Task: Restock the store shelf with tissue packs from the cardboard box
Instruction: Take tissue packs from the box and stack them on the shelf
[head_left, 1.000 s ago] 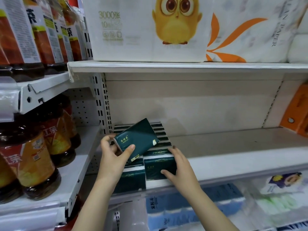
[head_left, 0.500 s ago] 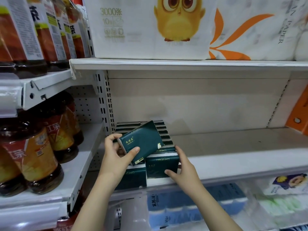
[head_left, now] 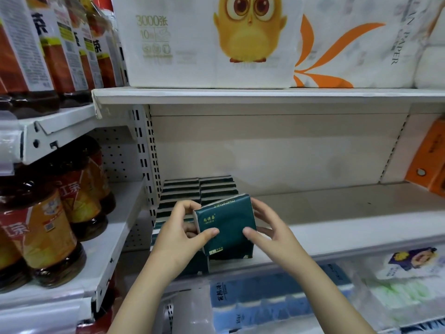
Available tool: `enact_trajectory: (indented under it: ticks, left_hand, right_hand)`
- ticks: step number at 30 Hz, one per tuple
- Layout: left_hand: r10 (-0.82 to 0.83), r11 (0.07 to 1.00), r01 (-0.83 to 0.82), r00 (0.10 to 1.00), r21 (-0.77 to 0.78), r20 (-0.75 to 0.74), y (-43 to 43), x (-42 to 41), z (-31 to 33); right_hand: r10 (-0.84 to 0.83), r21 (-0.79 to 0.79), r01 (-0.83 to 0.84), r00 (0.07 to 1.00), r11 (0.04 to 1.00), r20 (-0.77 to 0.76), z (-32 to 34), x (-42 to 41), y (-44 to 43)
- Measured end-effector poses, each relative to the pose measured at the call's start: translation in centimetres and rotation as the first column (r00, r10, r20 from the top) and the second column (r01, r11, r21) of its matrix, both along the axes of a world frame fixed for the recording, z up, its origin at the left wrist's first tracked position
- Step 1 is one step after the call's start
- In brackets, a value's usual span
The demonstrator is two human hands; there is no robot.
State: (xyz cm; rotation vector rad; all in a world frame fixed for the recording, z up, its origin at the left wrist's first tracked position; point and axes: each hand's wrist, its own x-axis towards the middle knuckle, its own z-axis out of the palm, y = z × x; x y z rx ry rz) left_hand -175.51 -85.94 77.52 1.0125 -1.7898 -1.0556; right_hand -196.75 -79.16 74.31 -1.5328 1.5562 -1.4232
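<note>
A dark green tissue pack [head_left: 226, 225] with gold lettering stands nearly upright at the front of the white middle shelf [head_left: 337, 227]. My left hand [head_left: 180, 235] grips its left edge, thumb on the face. My right hand [head_left: 269, 227] holds its right edge, thumb on the face and fingers behind. Behind and beside it, two rows of the same green packs [head_left: 199, 189] run back to the shelf wall at the left end. The cardboard box is out of view.
The middle shelf to the right of the packs is bare up to an orange package [head_left: 431, 160]. Large white tissue bundles [head_left: 212, 42] fill the shelf above. Bottles of dark liquid [head_left: 48, 227] stand on the left shelves. Wrapped tissue packs [head_left: 277, 302] lie below.
My right hand left the front stacked pack and took the right edge of the held pack. The pack swung from tilted above the rows to nearly upright at the shelf front.
</note>
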Motion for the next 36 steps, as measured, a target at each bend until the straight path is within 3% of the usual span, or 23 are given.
enact_trajectory:
  ticks: [10, 17, 23, 29, 36]
  left_hand:
    - [-0.053, 0.996, 0.061, 0.990, -0.059, 0.132, 0.5, -0.1, -0.2]
    - [-0.106, 0.973, 0.177, 0.914, -0.150, 0.392, 0.9, -0.6, -0.6]
    - [-0.032, 0.953, 0.193, 0.829, -0.233, 0.558, 0.4, -1.1, -0.8]
    - [0.106, 0.885, 0.190, 0.807, -0.425, 0.581, 0.1, -1.8, -1.4]
    - [0.264, 0.835, 0.229, 0.631, -0.501, 0.730, -1.1, -2.1, -2.0]
  right_hand:
    - [-0.082, -0.012, 0.081, 0.994, 0.997, -0.077, -0.8, 0.5, 1.5]
    - [-0.086, 0.017, 0.090, 0.985, 0.996, -0.150, -1.8, 0.6, 1.9]
    - [-0.118, -0.051, 0.108, 0.951, 0.993, -0.285, -2.2, 0.3, 1.4]
    - [-0.138, -0.065, 0.123, 0.924, 0.990, -0.356, -3.0, 0.0, 0.5]
    - [-0.135, -0.077, 0.114, 0.907, 0.991, -0.399, -3.1, 0.6, -1.4]
